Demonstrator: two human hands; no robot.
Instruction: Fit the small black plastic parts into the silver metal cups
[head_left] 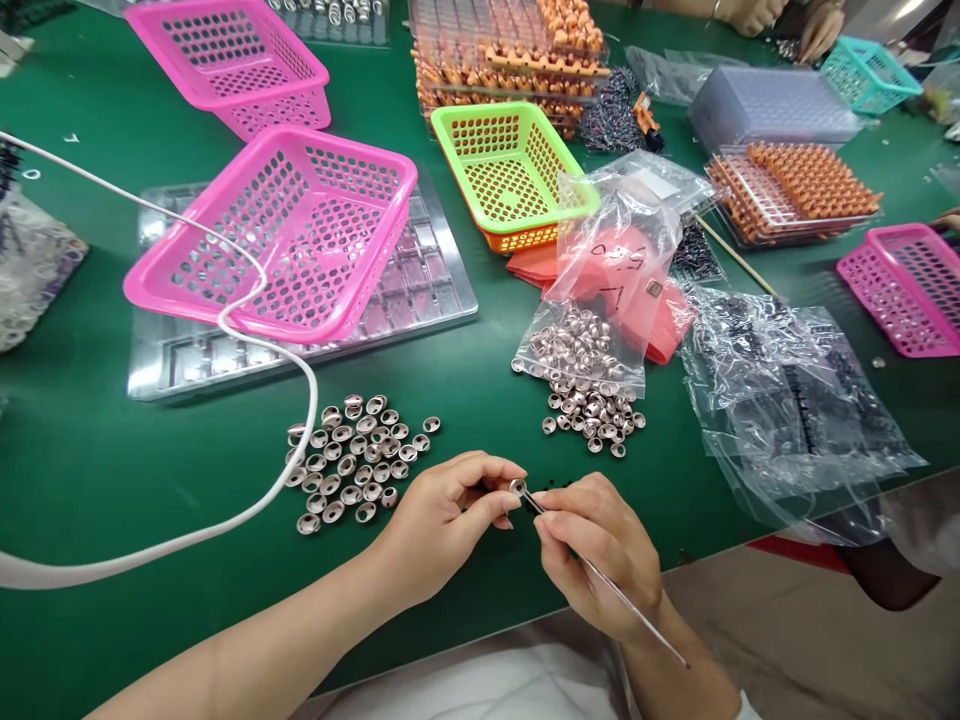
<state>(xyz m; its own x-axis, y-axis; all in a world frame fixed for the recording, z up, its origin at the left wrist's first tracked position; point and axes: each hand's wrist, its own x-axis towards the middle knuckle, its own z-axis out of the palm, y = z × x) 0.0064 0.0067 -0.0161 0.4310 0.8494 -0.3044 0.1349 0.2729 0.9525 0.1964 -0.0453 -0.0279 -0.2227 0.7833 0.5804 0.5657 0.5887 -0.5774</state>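
Between the thumb and forefinger of my left hand (442, 525) is a small silver metal cup (517, 487), its hollow side tilted up. My right hand (604, 550) pinches a thin metal rod-like tool (634, 607); its dark tip meets the cup, and its far end sticks out toward me. Whether the tip is split like tweezers, I cannot tell. Left of my hands lies a spread of similar metal cups (365, 450). Beyond my right hand, more metal cups (592, 405) spill from a clear plastic bag (622, 250). Tiny black bits (553, 487) lie behind my fingers, partly hidden.
A white cable (311, 400) crosses the left side, over a pink basket (375, 170) resting on a clear tray (442, 290). Further back are a green basket (491, 215) and stacked orange parts (510, 85). Plastic bags (810, 400) lie at right; another person's hands (821, 30) show behind.
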